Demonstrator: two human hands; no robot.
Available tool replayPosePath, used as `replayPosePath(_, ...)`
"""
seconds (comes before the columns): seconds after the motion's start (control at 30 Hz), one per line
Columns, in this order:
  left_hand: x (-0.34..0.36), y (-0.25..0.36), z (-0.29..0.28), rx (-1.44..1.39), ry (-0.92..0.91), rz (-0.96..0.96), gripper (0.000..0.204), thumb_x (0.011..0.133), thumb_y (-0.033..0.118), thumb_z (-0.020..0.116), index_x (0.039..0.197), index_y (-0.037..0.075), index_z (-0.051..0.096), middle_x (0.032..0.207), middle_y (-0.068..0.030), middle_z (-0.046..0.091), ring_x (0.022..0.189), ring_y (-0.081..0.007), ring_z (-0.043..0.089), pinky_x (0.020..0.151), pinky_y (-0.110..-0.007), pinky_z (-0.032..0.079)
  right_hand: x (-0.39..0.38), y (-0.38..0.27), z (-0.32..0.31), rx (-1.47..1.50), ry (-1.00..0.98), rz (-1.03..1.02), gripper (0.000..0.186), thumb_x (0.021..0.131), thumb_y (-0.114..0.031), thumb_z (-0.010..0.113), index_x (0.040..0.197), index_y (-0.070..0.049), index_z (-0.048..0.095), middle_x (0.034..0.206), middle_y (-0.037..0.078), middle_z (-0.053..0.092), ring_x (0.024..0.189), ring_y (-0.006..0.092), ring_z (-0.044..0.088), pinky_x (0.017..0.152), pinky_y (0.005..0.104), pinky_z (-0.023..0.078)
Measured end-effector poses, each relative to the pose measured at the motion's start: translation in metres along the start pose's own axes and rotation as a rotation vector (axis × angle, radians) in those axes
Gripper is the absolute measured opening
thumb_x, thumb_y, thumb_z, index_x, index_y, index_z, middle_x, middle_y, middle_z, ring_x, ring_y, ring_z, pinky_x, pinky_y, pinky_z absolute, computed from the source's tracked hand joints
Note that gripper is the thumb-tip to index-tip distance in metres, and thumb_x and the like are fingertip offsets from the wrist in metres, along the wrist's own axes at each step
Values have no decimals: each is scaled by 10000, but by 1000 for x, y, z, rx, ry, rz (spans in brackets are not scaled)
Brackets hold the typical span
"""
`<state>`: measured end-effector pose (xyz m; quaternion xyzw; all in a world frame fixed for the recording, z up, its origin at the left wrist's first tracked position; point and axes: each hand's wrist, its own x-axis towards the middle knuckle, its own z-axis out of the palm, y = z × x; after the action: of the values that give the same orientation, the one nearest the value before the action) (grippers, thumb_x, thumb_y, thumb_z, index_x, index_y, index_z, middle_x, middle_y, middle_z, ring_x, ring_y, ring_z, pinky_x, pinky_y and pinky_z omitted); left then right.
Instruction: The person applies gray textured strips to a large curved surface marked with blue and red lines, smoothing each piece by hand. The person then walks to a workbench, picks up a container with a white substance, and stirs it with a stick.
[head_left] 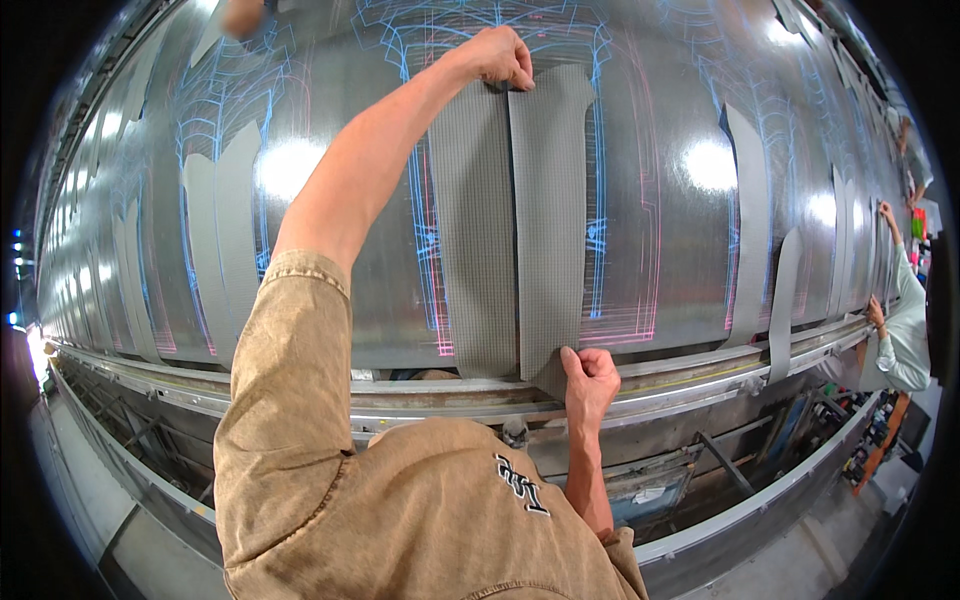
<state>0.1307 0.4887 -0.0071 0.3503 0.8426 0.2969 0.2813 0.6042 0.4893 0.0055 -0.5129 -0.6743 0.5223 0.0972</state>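
Note:
Two long grey checked fabric panels [475, 230] lie side by side on a shiny grey table in front of me, with a narrow dark gap between them. My left hand [500, 58] reaches across to the far end and is closed in a pinch at the top inner corner of the right-hand fabric panel [550, 220]. At the near end, my right hand [592, 382] pinches the same panel's lower right edge between thumb and fingers. That panel's near end hangs slightly over the table's rail.
The long table [630, 150] bears blue and pink pattern outlines. More grey pieces [222, 230] lie to the left, others [745, 230] to the right. A metal rail [440, 395] runs along the near edge. At the far right, a co-worker [905, 310] in a pale top works at the table.

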Motion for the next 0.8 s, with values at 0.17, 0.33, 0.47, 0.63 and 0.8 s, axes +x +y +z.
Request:
replayPosePath(0.17, 0, 1, 1, -4, -6, -18, 173, 674, 179, 857, 787, 91, 761, 749, -37, 708, 724, -153, 650, 680, -310, 509, -1, -1, 0, 35, -5, 39, 202, 828, -87, 767, 770, -19, 586, 633, -29, 540, 579, 34, 435, 529, 211, 379)
replayPosePath(0.33, 0, -1, 2, 8, 18, -6, 179, 669, 179, 857, 795, 92, 765, 757, -37, 712, 738, -154, 652, 676, -316, 508, -1, 0, 0, 61, -9, 23, 202, 833, -89, 764, 765, -24, 586, 627, -35, 531, 574, 34, 430, 520, 208, 372)
replayPosePath(0.47, -2, 2, 1, -3, 18, -15, 178, 666, 177, 858, 793, 94, 765, 757, -41, 714, 731, -158, 650, 676, -317, 506, 0, 3, 1, 64, -6, 18, 205, 835, -88, 765, 763, -27, 584, 624, -37, 529, 569, 33, 426, 513, 207, 364)
replayPosePath(0.63, -1, -1, 3, -5, 14, -4, 172, 670, 179, 855, 790, 95, 764, 750, -45, 713, 722, -155, 651, 673, -314, 504, 0, 1, 0, 80, -16, 21, 212, 833, -85, 768, 760, -28, 577, 622, -35, 531, 568, 33, 428, 514, 204, 364)
replayPosePath(0.8, -1, -1, 4, 2, 23, 2, 159, 678, 171, 850, 782, 96, 756, 750, -48, 711, 720, -162, 653, 675, -324, 508, -1, 2, 0, 89, -15, 12, 210, 832, -83, 768, 761, -26, 579, 623, -36, 530, 571, 32, 429, 514, 201, 361)
